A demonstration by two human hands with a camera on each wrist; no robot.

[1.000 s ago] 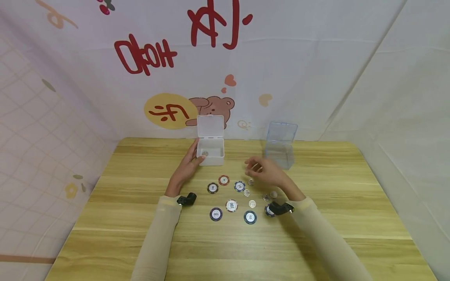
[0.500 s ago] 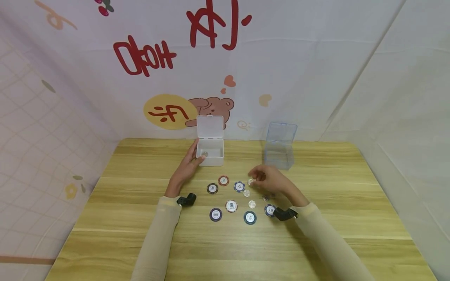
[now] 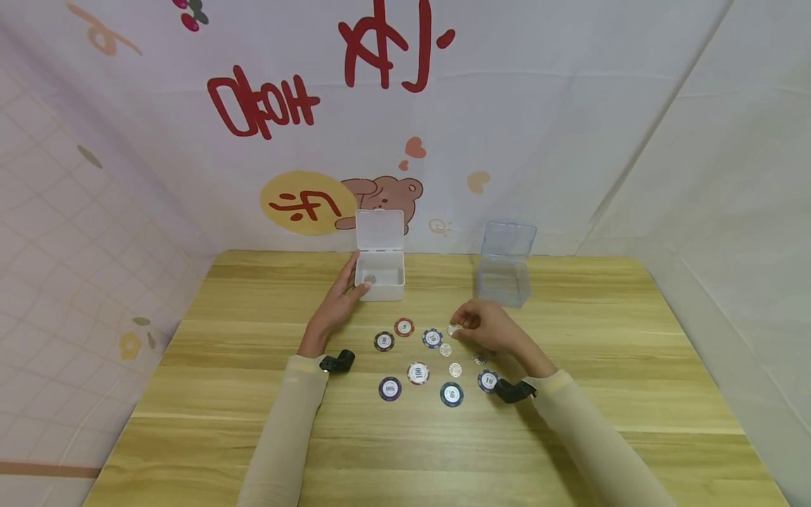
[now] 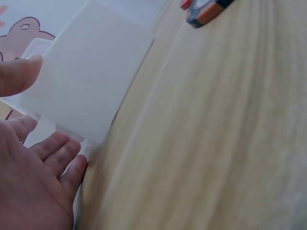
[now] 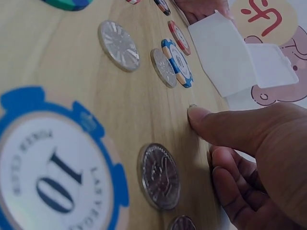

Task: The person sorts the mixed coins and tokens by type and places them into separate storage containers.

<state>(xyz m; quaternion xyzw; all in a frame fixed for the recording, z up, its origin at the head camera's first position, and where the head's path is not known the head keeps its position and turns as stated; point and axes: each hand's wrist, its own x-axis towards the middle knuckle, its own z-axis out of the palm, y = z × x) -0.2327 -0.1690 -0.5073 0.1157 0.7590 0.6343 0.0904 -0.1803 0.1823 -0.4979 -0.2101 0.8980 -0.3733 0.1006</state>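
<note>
My left hand point(image 3: 332, 310) holds the open-lidded white plastic box point(image 3: 383, 291), thumb over its front rim and fingers along its left side. The left wrist view shows the thumb and fingertips on the box wall point(image 4: 91, 67). Inside the box lies a silver coin point(image 3: 370, 279). My right hand point(image 3: 491, 327) is low at the table, its thumb and fingertips pinching a silver coin point(image 3: 453, 329). That coin is hidden in the right wrist view, where the thumb point(image 5: 225, 122) touches the tabletop. More silver coins point(image 3: 445, 350) point(image 5: 160, 176) lie flat nearby.
Several poker chips lie on the table: a blue 10 chip point(image 3: 433, 338), a red chip point(image 3: 404, 327), a purple 500 chip point(image 3: 389, 389), a dark 50 chip point(image 3: 452, 394) and others. An open clear plastic box point(image 3: 503, 285) stands at the back right, before the cloth wall.
The right hand has come down and slightly right onto the silver coin, and its fingers have closed in around it. The left hand has stayed on the white box.
</note>
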